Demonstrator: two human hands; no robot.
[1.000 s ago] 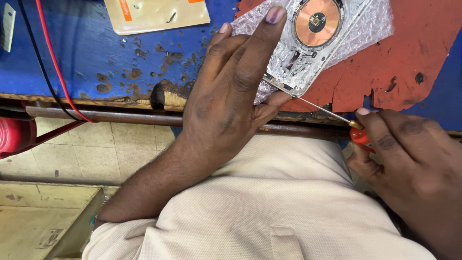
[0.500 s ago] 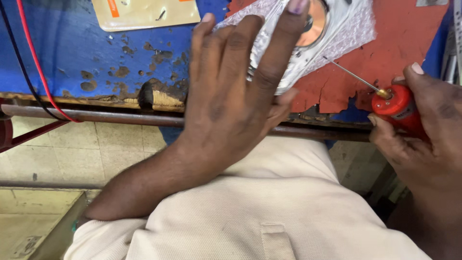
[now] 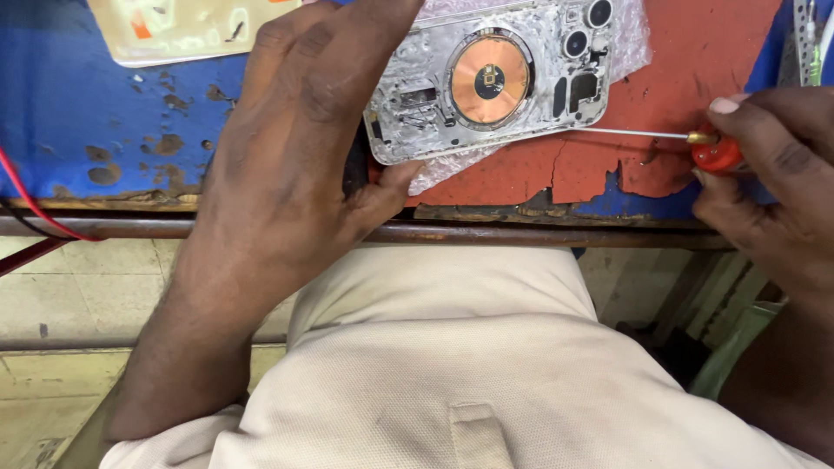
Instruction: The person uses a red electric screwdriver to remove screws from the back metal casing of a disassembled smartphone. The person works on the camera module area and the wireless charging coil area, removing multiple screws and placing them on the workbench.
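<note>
An opened phone back housing (image 3: 495,82), silver with a round copper coil and camera holes, lies on bubble wrap (image 3: 452,169) on the bench. My left hand (image 3: 295,148) rests flat over its left end, thumb against the lower left corner, holding it down. My right hand (image 3: 769,174) grips a small screwdriver (image 3: 704,148) with a red handle. Its thin shaft runs left, and the tip lies by the housing's right edge.
The bench top (image 3: 113,113) is chipped blue, with a worn red mat (image 3: 695,61) under the housing. A pale phone panel (image 3: 182,30) lies at the back left. A red wire (image 3: 35,208) crosses the left edge. A metal rail (image 3: 521,234) runs along the front.
The housing has turned to lie lengthwise and shows fully. My left hand shifted left onto its end. The screwdriver swung to lie level, its tip at the housing's right edge.
</note>
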